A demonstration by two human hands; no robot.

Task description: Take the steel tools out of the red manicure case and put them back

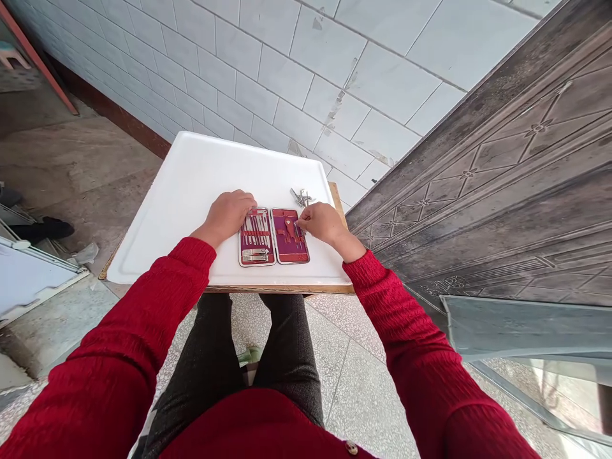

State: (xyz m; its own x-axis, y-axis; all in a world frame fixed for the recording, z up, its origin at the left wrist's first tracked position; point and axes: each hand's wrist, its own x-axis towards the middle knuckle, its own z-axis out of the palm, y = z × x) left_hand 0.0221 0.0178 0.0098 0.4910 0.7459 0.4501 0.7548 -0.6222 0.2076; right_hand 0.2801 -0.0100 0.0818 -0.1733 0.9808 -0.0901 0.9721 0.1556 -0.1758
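A manicure case lies unfolded on the white tabletop, its lining purple and red. Slim metal tools fill the left half under a red strap, with nail clippers below them. The right half has red loops and small tools, partly covered. My left hand grips the case's upper left edge with curled fingers. At the right half's outer edge, my right hand is closed in a pinch; what lies between the fingertips is too small to tell. Just beyond it sits a small pile of metal tools.
A tiled wall rises behind the table, and a dark carved door panel stands close on the right. Past the table's left side, a white-topped piece with a metal edge stands on the floor.
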